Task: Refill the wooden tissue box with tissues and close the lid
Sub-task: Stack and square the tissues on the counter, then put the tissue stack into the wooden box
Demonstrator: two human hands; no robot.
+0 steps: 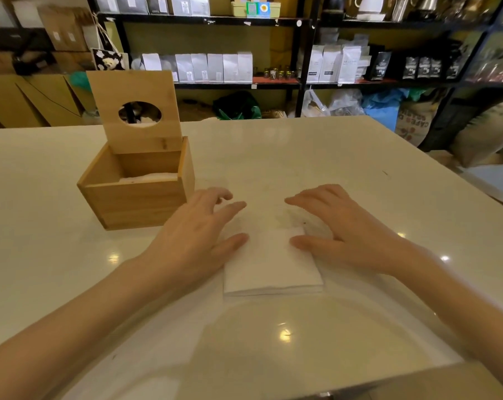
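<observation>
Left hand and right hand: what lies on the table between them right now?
In the head view, a folded white tissue stack lies between the left hand and right hand; both thumbs touch it.

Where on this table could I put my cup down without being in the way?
Bare table lies right of the box, beyond the right hand, and left of the left hand. It is crowded in the middle, where both hands flank the tissues, and by the box with its lid up.
</observation>
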